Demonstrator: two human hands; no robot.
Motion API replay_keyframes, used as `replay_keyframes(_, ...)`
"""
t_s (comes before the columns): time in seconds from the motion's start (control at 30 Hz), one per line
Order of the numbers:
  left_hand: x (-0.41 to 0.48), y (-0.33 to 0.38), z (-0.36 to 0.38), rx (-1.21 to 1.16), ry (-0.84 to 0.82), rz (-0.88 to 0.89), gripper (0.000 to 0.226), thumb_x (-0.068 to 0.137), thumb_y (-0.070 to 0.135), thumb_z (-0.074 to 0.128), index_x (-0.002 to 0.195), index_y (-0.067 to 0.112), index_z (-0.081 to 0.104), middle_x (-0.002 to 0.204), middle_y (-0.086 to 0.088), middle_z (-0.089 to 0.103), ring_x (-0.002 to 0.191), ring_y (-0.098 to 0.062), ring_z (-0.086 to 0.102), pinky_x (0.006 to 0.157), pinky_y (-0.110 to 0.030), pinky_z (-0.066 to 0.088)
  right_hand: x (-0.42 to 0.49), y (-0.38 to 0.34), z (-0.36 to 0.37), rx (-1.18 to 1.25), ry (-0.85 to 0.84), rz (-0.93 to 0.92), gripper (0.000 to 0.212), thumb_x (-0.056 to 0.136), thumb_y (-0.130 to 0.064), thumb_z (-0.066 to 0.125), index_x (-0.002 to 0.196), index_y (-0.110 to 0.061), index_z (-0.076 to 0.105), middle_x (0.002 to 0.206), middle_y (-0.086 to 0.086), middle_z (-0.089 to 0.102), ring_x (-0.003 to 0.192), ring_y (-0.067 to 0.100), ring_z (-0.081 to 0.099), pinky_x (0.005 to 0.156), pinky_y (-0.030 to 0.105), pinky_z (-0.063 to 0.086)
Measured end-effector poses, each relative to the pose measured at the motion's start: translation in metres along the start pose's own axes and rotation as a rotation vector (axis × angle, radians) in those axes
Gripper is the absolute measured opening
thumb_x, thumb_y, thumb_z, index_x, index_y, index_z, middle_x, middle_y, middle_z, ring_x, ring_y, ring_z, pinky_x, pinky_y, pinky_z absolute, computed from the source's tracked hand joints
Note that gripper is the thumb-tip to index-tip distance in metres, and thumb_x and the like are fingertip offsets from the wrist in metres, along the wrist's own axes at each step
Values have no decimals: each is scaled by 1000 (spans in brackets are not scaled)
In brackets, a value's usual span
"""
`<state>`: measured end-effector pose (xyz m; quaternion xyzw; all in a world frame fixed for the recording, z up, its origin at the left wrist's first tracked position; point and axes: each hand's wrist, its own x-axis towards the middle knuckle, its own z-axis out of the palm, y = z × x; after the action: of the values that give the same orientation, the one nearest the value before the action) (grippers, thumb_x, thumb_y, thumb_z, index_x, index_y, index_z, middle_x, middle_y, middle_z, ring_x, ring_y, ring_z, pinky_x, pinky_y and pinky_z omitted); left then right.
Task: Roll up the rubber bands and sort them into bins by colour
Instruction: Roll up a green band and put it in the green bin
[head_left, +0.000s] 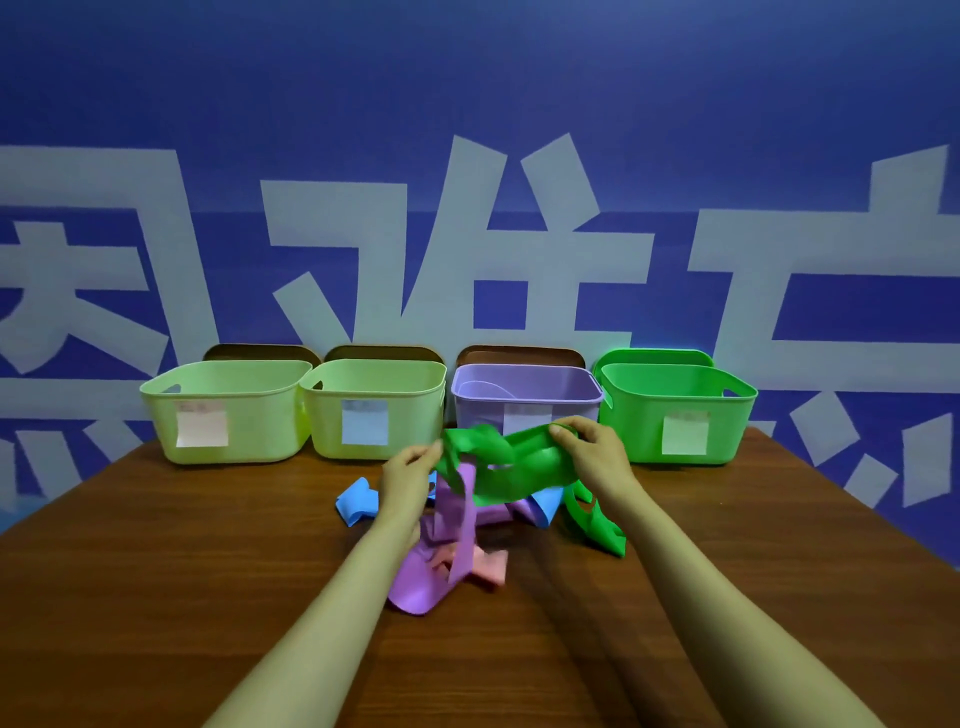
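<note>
Left hand (408, 475) pinching one end of a green band (506, 462), right hand (592, 447) curled round the other end, band stretched between them above the pile (441, 551), bins (524, 395) just beyond

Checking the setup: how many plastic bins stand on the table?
4, in a row: two pale yellow-green plastic bins at left, a purple plastic bin, then a bright green plastic bin far right. A green rim behind it may be a fifth.

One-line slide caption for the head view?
Left hand and right hand pinch a green band above the mixed pile on the table, green bin behind at right.
</note>
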<state>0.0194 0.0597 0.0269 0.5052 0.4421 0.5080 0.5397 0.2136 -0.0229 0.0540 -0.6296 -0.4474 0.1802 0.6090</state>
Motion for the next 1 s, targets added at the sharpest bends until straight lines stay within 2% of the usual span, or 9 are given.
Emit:
replay_keyframes(0.1, 0, 2, 1, -167, 16, -272, 32, 93, -2, 41, 64, 10, 44, 53, -9, 48, 48, -19, 47, 49, -22, 36, 1, -7, 6, 65, 43, 46, 20, 94, -11, 56, 77, -18, 63, 75, 0, 62, 73, 15, 54, 68, 27, 44)
replay_keyframes(0.2, -14, 4, 12, -119, -54, -294, 35, 91, -9, 30, 65, 11, 43, 46, -5, 42, 34, -13, 40, 39, -15, 32, 0, -13, 12, 187, 19, 102, 23, 97, -9, 51, 77, -15, 59, 73, 4, 57, 67, 18, 55, 58, 29, 55)
replay_keyframes(0.37, -16, 4, 13, 162, -163, -295, 21, 92, 5, 42, 75, 15, 49, 67, -3, 51, 58, -16, 50, 56, -26, 45, -4, -31, 11, 221, 37, 52, 22, 99, -8, 46, 80, -13, 56, 71, 4, 55, 57, 11, 55, 49, 21, 51)
replay_keyframes(0.47, -14, 2, 12, 303, -115, -72, 15, 84, 20, 61, 75, 13, 51, 78, -8, 56, 69, -20, 54, 69, -35, 52, -3, -43, 6, 302, 32, 6, 24, 99, -8, 45, 79, -16, 57, 73, 3, 57, 66, 12, 57, 60, 26, 55)
replay_keyframes(0.6, -23, 0, 23, 318, -336, 236, 44, 77, 28, 78, 112, 19, 52, 108, 4, 54, 93, -11, 55, 73, -15, 44, -3, -56, 6, 336, -98, -108, 22, 99, -9, 48, 82, -15, 60, 76, 3, 60, 66, 9, 61, 62, 23, 56)
replay_keyframes(0.7, -21, -6, 34, 538, -405, 390, 47, 75, 22, 78, 117, 18, 58, 113, -1, 58, 98, -13, 57, 76, -13, 40, -1, -65, 8, 284, -120, -169, 19, 98, -11, 51, 86, -17, 64, 79, 2, 63, 67, 7, 62, 62, 23, 54)
replay_keyframes(0.77, -12, -12, 32, 520, -257, 355, 27, 79, 6, 70, 106, 7, 65, 101, -8, 65, 90, -15, 56, 67, -9, 39, 4, -67, 4, 258, 13, -205, 21, 98, -12, 51, 84, -21, 65, 76, -2, 61, 65, 2, 57, 62, 22, 50)
replay_keyframes(0.83, 0, -15, 23, 385, -120, 206, 15, 80, 7, 71, 94, 6, 66, 92, -10, 64, 88, -20, 57, 70, -19, 42, 8, -67, -4, 228, 141, -235, 23, 98, -13, 51, 81, -24, 62, 73, -4, 59, 62, 1, 53, 62, 22, 45)
replay_keyframes(1.0, 12, -10, 4, 670, -64, 14, 51, 74, 21, 78, 120, 11, 60, 133, -17, 44, 120, -30, 47, 98, -31, 41, 9, -64, -14, 271, 144, -180, 22, 100, -15, 48, 81, -21, 59, 74, 0, 56, 64, 11, 50, 52, 18, 45)
